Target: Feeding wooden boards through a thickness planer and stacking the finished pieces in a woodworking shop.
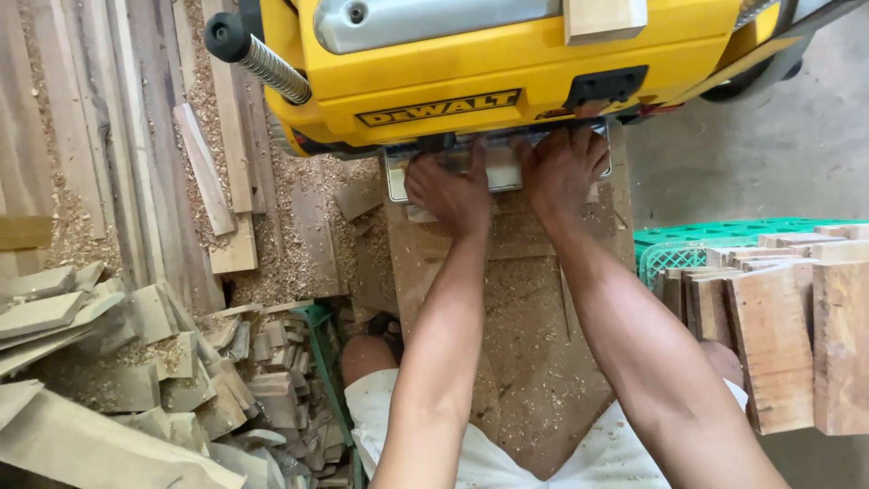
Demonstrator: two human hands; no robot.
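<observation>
At the mouth of a yellow thickness planer [507,81], both hands pressed flat on a pale wooden board [501,170] lying on the grey metal infeed plate [395,177]. Left hand [450,192] on the board's nearer-left part, fingers [474,158] spread and extended toward the slot, not curled around anything. Right hand [563,167] just beside it, touching the board's right part, fingers [584,145] likewise stretched out flat, tips at the planer's lower edge. Far end of the board hidden under the machine body; cannot tell how far in. Black-knobbed crank handle [258,56] with ribbed metal shaft jutting from the planer's upper left. Small pale wood block [605,18] resting on top of the machine. Below the hands, a sawdust-covered wooden bench [525,308]. To the left, long wooden slats [136,136] lying among shavings, and nearer, a heap of short offcuts [136,362]. To the right, a green plastic crate [688,244] with thick sawn wood blocks [797,317] standing at it. White shorts [480,453] at the bottom edge, between the two forearms.
</observation>
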